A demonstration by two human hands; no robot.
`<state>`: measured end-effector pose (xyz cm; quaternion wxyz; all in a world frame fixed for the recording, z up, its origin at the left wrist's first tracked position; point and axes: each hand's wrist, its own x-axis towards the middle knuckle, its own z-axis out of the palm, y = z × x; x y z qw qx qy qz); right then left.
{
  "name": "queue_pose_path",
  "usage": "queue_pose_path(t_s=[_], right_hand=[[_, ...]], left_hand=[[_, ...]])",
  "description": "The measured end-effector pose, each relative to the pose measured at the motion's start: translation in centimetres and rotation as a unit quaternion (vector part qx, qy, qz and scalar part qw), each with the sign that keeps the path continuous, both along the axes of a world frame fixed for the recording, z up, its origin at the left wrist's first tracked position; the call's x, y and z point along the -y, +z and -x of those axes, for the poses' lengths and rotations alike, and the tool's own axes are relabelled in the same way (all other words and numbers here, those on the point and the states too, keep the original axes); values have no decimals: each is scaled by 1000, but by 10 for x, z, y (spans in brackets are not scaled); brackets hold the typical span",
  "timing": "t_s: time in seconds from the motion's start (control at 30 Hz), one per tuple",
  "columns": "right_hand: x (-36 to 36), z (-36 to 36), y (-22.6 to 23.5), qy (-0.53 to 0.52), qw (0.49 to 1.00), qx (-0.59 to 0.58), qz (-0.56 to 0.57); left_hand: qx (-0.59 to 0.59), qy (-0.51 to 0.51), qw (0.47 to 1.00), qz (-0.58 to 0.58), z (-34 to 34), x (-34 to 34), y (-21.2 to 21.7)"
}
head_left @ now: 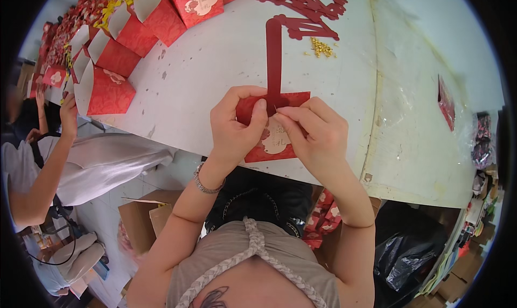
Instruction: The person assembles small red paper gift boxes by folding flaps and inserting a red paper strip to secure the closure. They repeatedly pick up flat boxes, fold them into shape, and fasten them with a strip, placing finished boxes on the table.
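A red gift box [277, 156] with a pale floral label sits at the table's near edge in front of me. My left hand [237, 119] grips its left side, thumb pressed on the front and fingers behind. A long dark red strap [273, 54] with a rounded end rises from the box's top edge and points away from me. Where the strap's lower end lies over the box, my right hand [315, 130] is closed in a pinch. A small thin pin [276, 108] shows at those fingertips, pointing at the strap; its other end is hidden.
Small gold fasteners [321, 47] lie in a pile beyond the box, near stacked dark red straps [304, 6]. Several open red boxes [110, 92] line the left side. A flat red piece [446, 103] lies far right on plastic. Another person's hand [68, 114] is at the left.
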<state>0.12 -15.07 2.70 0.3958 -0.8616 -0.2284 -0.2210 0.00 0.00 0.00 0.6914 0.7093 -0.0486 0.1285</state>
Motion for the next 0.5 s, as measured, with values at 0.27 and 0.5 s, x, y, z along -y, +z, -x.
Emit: queue_pose_path(t_s=[0.27, 0.5], right_hand=[[-14, 2, -1, -23, 999, 16, -40], [-19, 11, 7, -56, 993, -77, -72]], left_hand=[[145, 30, 986, -83, -4, -10, -13], [161, -8, 985, -69, 1, -17, -18]])
